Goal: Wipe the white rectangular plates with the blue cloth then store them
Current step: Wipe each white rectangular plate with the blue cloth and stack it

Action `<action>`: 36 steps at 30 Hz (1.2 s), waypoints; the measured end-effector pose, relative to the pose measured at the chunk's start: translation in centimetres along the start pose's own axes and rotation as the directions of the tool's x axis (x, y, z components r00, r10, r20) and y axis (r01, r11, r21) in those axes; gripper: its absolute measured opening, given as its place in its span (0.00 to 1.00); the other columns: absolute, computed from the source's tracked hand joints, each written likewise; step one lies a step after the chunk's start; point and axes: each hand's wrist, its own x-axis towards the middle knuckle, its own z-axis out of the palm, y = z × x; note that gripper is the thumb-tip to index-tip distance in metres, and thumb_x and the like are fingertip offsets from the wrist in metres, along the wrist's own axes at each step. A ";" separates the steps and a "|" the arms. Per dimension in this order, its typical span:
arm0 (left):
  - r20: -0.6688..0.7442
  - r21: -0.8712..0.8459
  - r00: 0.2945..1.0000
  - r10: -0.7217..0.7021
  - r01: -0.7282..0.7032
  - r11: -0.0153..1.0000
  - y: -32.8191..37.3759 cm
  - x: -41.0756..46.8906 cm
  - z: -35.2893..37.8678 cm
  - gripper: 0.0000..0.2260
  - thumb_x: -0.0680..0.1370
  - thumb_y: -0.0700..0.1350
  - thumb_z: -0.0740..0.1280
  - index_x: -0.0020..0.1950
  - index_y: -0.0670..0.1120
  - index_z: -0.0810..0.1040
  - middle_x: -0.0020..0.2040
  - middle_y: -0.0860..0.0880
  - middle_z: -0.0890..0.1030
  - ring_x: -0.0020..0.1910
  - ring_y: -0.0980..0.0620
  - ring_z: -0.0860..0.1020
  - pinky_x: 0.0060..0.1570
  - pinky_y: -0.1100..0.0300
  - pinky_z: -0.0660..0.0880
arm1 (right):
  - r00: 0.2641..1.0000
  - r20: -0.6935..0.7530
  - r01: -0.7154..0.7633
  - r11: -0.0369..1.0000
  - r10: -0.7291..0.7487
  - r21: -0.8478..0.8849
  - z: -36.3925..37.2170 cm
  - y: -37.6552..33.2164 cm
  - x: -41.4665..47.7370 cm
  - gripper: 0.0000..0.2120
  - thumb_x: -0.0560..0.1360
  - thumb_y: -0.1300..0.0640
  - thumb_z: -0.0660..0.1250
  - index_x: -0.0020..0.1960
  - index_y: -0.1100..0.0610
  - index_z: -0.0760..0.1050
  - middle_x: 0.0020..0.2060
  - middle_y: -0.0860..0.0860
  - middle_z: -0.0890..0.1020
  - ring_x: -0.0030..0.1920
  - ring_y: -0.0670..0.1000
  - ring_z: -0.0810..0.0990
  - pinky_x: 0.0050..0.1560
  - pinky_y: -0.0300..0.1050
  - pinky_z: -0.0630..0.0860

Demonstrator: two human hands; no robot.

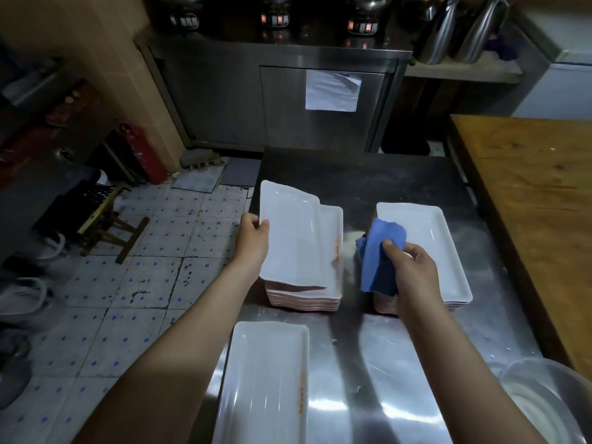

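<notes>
Pickup step: left hand (253, 240) pinching top plate (290, 238) tilted off stack (304, 301); right hand (413, 267) beside stack gripping blue cloth (381, 251); probably wiping next.

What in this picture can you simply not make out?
Head view:
1. The right stack: near corner hidden behind the right hand and blue cloth.
2. The left stack: top mostly covered by the lifted plate in the left hand.
3. The red lettering on the plates: too blurred to read.
4. The near plate and bowl: cut off by the bottom edge.
</notes>
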 end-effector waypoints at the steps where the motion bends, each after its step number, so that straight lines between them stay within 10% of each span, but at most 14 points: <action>1: -0.006 -0.052 0.999 -0.037 0.037 0.998 0.0 -0.2 -0.3 0.04 0.81 0.45 0.56 0.52 0.45 0.64 0.42 0.47 0.72 0.42 0.48 0.72 0.39 0.56 0.69 | 1.000 0.006 0.027 1.000 -0.027 -0.011 -0.1 -0.4 -0.2 0.05 0.76 0.56 0.66 0.48 0.57 0.73 0.40 0.51 0.79 0.39 0.49 0.76 0.37 0.42 0.70; 12: 0.100 -0.369 0.990 -0.101 0.131 0.920 1.8 -8.5 -4.0 0.05 0.81 0.48 0.58 0.49 0.47 0.67 0.44 0.45 0.75 0.37 0.49 0.74 0.35 0.59 0.70 | 0.886 0.418 0.156 0.979 -0.199 0.134 2.6 -4.1 -7.1 0.11 0.75 0.67 0.65 0.55 0.56 0.71 0.44 0.51 0.84 0.46 0.52 0.83 0.50 0.50 0.79; 19: 0.194 -0.457 0.974 -0.120 0.198 0.867 1.4 -14.8 -6.4 0.05 0.80 0.51 0.61 0.48 0.51 0.72 0.41 0.44 0.79 0.37 0.47 0.78 0.38 0.56 0.76 | 0.819 0.563 0.246 0.953 -0.107 -0.176 5.3 -1.6 -12.4 0.15 0.75 0.63 0.67 0.59 0.50 0.69 0.50 0.50 0.82 0.48 0.50 0.81 0.51 0.46 0.78; 23: 0.197 -0.438 0.974 -0.112 0.190 0.879 0.4 -16.8 -8.4 0.06 0.82 0.51 0.56 0.52 0.51 0.69 0.46 0.45 0.78 0.40 0.49 0.77 0.39 0.57 0.75 | 0.812 0.478 0.546 0.726 -0.334 -0.419 4.9 -0.5 -15.2 0.23 0.74 0.58 0.68 0.67 0.50 0.66 0.60 0.49 0.77 0.53 0.48 0.77 0.49 0.36 0.72; 27: 0.234 -0.403 0.967 -0.102 0.192 0.895 -0.5 -18.8 -10.4 0.13 0.81 0.53 0.56 0.62 0.49 0.69 0.52 0.45 0.79 0.47 0.46 0.80 0.42 0.56 0.77 | 0.664 0.538 0.713 0.222 -0.519 -0.665 4.0 0.4 -17.9 0.35 0.77 0.50 0.64 0.77 0.56 0.49 0.74 0.51 0.59 0.72 0.51 0.57 0.71 0.39 0.55; 33: 0.276 -0.427 0.961 -0.023 0.144 0.893 -0.5 -22.0 -12.5 0.15 0.82 0.53 0.53 0.63 0.51 0.73 0.55 0.49 0.79 0.48 0.53 0.79 0.45 0.60 0.76 | 0.465 0.749 0.842 -0.025 -0.472 -0.539 5.3 4.1 -21.8 0.38 0.77 0.42 0.27 0.75 0.65 0.52 0.76 0.60 0.54 0.77 0.56 0.50 0.71 0.36 0.34; 36: 0.261 -0.386 0.965 -0.006 0.110 0.916 -0.8 -23.3 -13.0 0.19 0.82 0.55 0.52 0.67 0.49 0.73 0.60 0.51 0.78 0.59 0.53 0.76 0.60 0.61 0.70 | 0.414 0.800 0.871 -0.067 -0.434 -0.487 6.1 3.2 -22.1 0.34 0.75 0.48 0.34 0.76 0.65 0.50 0.76 0.60 0.52 0.77 0.54 0.48 0.71 0.36 0.34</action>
